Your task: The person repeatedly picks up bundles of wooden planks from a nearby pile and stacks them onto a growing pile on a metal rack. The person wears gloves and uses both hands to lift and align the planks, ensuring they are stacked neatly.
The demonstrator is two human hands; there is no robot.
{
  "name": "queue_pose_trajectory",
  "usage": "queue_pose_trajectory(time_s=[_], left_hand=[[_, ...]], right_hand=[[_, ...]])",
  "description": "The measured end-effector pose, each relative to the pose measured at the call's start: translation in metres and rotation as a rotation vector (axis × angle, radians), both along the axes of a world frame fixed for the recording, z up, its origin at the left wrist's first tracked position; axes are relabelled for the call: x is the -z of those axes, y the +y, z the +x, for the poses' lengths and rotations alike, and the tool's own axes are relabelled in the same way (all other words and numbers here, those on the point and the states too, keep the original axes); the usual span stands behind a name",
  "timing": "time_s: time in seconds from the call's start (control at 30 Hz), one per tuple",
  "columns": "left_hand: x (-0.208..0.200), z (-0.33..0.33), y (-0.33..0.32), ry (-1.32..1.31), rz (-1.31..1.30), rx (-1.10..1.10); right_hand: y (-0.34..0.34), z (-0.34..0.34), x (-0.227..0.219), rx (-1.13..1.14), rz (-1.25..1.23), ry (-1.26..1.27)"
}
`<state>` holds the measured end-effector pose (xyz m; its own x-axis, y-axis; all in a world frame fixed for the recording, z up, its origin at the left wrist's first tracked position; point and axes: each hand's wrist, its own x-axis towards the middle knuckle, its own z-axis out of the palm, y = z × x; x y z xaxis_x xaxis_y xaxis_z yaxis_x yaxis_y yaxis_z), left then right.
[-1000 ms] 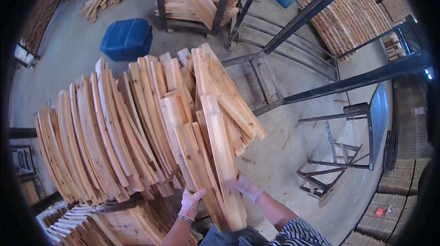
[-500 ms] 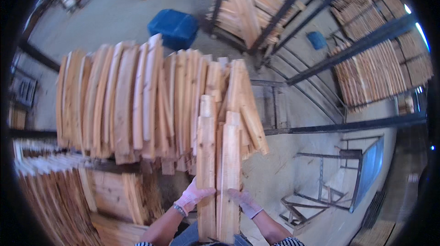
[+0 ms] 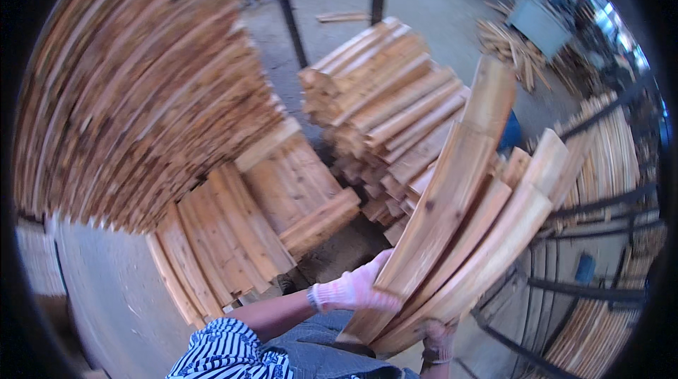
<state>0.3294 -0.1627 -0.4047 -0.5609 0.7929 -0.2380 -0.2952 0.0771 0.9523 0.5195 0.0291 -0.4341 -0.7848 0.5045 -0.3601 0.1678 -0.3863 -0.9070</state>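
Note:
Several long wooden planks (image 3: 445,202) are held in a bundle in front of me, slanting up to the right, some overlapping lengthwise. My left hand (image 3: 357,287), in a pale pinkish work glove, is closed on the bundle's left side near its lower end. On the other side, my right hand (image 3: 439,340), also gloved, grips the lower right edge; its fingers are partly hidden. Just beyond the bundle lies a heap of stacked planks (image 3: 395,110), partly covered by the held ones.
A tall stack of thin boards (image 3: 141,82) rises at the left. Wider boards (image 3: 226,216) lie low beside it. Dark metal rack bars (image 3: 600,291) cross the right side. Scrap wood (image 3: 512,47) lies on the far floor near a blue-green machine (image 3: 540,22).
My view has swung left, bringing the tall board stack and low boards into sight. Both hands still hold the planks, which now slant to the right instead of pointing straight ahead.

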Motion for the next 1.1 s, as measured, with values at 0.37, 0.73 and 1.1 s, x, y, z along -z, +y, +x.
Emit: queue_pose_trajectory(time_s=[0.37,0.73,1.1], left_hand=[[-0.069,0.006,-0.275,0.295,0.06,-0.321],[-0.09,0.011,-0.43,0.44,0.026,-0.676],[0.092,0.014,-0.479,0.499,-0.304,-0.637]], right_hand=[[-0.205,-0.129,-0.01,-0.648,-0.144,0.108],[-0.41,-0.193,-0.031,-0.599,0.491,0.626],[-0.435,-0.191,0.155,-0.957,0.807,0.169]])
